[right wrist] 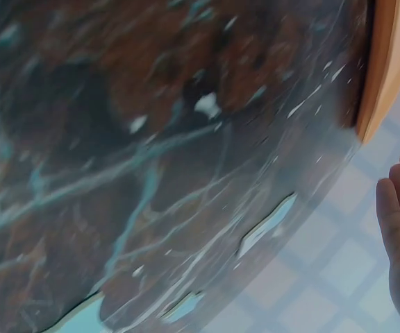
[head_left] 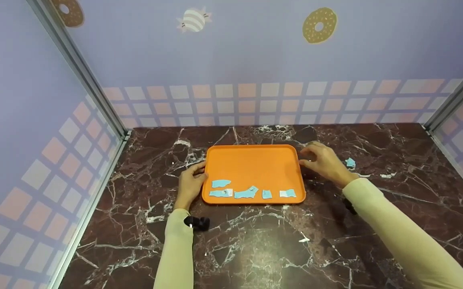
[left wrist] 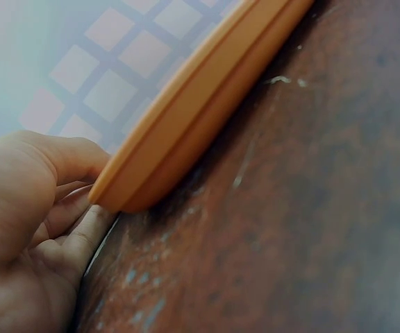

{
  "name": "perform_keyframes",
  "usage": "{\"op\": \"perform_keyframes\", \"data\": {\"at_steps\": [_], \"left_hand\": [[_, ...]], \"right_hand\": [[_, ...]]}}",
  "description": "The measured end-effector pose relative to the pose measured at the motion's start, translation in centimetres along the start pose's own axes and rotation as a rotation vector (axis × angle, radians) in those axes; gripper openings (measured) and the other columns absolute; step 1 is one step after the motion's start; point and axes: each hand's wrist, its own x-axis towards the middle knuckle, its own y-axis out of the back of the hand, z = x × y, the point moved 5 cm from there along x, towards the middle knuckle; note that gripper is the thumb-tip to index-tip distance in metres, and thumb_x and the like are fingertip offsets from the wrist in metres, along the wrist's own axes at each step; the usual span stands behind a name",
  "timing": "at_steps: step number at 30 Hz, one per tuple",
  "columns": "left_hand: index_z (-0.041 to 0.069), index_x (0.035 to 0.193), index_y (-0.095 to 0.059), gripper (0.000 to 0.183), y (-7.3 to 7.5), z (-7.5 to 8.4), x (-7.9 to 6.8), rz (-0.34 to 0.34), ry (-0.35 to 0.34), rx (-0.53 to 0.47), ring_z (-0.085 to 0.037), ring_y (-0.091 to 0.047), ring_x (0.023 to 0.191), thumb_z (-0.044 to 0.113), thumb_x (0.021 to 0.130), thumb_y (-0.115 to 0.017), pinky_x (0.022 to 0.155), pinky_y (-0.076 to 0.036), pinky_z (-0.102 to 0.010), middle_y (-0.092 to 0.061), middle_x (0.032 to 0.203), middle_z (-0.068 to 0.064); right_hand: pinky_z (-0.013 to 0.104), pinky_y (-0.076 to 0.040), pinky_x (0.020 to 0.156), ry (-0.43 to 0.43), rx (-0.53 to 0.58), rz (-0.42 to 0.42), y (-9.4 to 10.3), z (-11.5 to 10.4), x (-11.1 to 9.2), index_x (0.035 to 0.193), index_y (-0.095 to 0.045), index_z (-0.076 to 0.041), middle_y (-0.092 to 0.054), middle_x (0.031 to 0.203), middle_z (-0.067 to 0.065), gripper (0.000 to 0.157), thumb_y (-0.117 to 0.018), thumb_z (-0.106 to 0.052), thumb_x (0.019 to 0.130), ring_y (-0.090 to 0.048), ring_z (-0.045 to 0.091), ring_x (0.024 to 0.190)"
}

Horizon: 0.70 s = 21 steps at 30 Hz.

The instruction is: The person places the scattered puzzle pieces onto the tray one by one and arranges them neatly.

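Note:
An orange tray [head_left: 255, 166] lies on the marble-patterned tabletop. Several torn light-blue paper pieces [head_left: 246, 193] are on it, most in a row along its near edge, with one paper piece [head_left: 221, 183] a little above the row at the left. My left hand [head_left: 190, 184] grips the tray's left edge; in the left wrist view its thumb and fingers close round the orange rim [left wrist: 179, 118]. Beside the right edge is my right hand [head_left: 325, 162], bent at the fingers, holding nothing that I can see. The right wrist view shows its fingers [right wrist: 393, 215] apart from the tray.
To the right of my right hand lies a crumpled blue paper scrap [head_left: 350, 162]. A small white scrap [head_left: 304, 239] lies on the near tabletop. Patterned panels [head_left: 247, 60] stand behind and at both sides. A black strap piece [head_left: 197, 223] is on my left wrist.

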Motion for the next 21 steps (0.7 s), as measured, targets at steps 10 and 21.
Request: {"op": "perform_keyframes", "data": {"at_steps": [10,21], "left_hand": [[-0.001,0.138,-0.070,0.040,0.0,-0.1,-0.1,-0.007,0.032,-0.010,-0.034,-0.072,0.113,-0.004,0.098,-0.068,0.095,-0.059,-0.041,-0.072,0.122,-0.021],[-0.001,0.138,-0.070,0.040,0.0,-0.2,-0.1,-0.006,0.033,-0.004,-0.036,-0.071,0.114,-0.003,0.098,-0.068,0.096,-0.059,-0.042,-0.072,0.123,-0.022]], "right_hand": [[0.055,-0.057,0.087,-0.106,-0.030,-0.027,1.8,2.6,-1.1,0.115,-0.073,0.010,-0.066,0.106,0.025,0.030,-0.083,-0.006,0.092,-0.066,0.044,0.097],[0.058,-0.057,0.089,-0.150,-0.057,-0.032,3.1,4.9,-2.5,0.117,-0.072,0.012,-0.066,0.110,0.026,0.028,-0.080,-0.005,0.095,-0.066,0.045,0.102]]}}
